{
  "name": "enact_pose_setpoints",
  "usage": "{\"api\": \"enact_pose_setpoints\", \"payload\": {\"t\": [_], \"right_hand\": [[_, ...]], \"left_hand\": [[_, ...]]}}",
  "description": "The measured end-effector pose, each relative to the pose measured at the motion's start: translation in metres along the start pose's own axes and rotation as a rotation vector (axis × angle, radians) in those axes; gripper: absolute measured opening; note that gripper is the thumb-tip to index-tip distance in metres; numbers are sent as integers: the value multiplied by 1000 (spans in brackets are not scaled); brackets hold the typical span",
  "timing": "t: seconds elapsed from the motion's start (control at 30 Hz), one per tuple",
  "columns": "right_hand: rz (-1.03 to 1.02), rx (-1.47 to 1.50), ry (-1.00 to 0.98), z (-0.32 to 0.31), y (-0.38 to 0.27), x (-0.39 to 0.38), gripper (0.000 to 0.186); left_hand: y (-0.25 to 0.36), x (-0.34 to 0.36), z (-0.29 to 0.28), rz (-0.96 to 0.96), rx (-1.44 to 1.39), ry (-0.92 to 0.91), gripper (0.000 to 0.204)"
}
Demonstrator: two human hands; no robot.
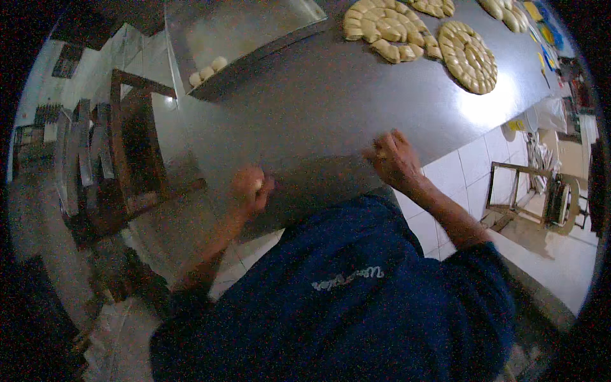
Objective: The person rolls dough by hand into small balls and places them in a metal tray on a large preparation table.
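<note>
Above the near side of the smooth grey metal table [286,108], holds both bare hands low and well apart, probably to give each room to work. Curls the left hand [249,188] around a small pale lump of dough [258,184], partly showing between thumb and fingers, seemingly cupped to hold in its shape. Bends the fingers of the right hand [396,161] inward too; cannot tell, through the blur, whether clasped on another piece. Has three small whitish round dough balls [207,73] bunched in the near left corner of the shallow grey metal tray [245,28], presumably for easy reach from the left. Has large pale-yellow segmented dough coils [468,57] lying flat toward the far right, well away from the forearms, probably for safety from knocks.
</note>
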State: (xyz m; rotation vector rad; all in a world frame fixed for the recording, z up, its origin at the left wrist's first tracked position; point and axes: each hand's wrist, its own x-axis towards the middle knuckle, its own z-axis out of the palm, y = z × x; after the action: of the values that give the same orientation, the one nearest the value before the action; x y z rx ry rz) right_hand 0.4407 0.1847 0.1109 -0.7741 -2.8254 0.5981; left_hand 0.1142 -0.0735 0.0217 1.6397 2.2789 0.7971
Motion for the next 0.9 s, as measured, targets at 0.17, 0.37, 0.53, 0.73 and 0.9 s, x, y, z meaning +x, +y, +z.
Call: {"api": "enact_pose_setpoints", "payload": {"t": [0.17, 0.37, 0.53, 0.73, 0.9], "right_hand": [[-53, -263, 140, 54, 69, 75, 31], [-189, -198, 264, 114, 35, 21, 24], [178, -262, 341, 42, 62, 139, 20], [85, -162, 226, 84, 50, 92, 23], [228, -113, 352, 42, 55, 152, 23]], "left_hand": [[1, 82, -25, 134, 177, 45, 32], [51, 75, 12, 134, 152, 142, 23], [13, 100, -12, 25, 309, 189, 17], [17, 45, 24, 121, 100, 230, 18], [0, 61, 10, 166, 329, 281, 18]]}}
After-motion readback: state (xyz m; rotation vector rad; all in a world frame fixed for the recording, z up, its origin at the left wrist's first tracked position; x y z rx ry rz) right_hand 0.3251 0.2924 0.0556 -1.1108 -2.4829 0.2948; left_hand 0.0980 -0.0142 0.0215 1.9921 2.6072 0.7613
